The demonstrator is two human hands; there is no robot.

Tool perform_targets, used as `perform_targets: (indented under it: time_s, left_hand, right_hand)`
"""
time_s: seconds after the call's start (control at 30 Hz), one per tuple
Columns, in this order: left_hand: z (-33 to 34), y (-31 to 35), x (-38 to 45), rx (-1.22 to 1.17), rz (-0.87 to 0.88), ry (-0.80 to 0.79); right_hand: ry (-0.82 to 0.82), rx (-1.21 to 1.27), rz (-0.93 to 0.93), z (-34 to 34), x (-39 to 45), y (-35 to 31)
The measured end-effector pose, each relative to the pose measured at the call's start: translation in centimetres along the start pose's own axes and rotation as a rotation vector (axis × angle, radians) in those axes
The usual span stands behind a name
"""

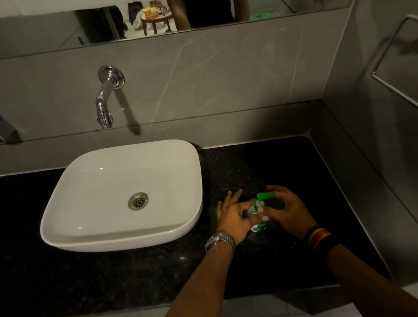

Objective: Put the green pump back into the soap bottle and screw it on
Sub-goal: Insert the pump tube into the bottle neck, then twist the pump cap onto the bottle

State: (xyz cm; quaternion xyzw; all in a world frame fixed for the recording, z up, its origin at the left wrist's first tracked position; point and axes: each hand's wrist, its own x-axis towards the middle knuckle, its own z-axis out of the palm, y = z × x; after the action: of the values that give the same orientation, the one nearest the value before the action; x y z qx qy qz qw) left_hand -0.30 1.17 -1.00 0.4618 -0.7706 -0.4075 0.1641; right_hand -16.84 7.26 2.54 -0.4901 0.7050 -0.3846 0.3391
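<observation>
Now seating green pump [263, 196] on soap bottle [258, 226] near counter's [139, 275] front edge, left hand [232, 216] steadying bottle, right hand [286, 207] pinching pump; probable cross-threading if tilted

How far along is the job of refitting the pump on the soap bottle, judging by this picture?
Done: the pump already sits on top of the bottle, which stands on the counter right of the sink. In hand: the left hand steadies the bottle while the right hand grips the pump's collar. Left: whether the thread is tight cannot be seen, so the screwing probably remains.
</observation>
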Motion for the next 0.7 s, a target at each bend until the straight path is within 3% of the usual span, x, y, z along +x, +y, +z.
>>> perform_targets:
  time_s: [0.2,0.4,0.57,0.7]
  left_hand:
    - [0.0,0.1,-0.2,-0.001,0.007,0.014]
    - [-0.1,0.3,-0.2,0.007,0.006,-0.003]
    - [0.0,0.2,-0.1,-0.007,0.007,0.011]
    - [0.0,0.2,-0.1,-0.001,0.003,0.016]
  right_hand:
    - [0.121,-0.161,0.096,0.7,0.3,-0.7]
    - [-0.004,-0.264,-0.099,-0.1,0.1,-0.8]
    - [0.134,-0.439,-0.059,0.3,0.2,-2.1]
    - [0.078,-0.333,-0.053,0.5,0.3,-1.0]
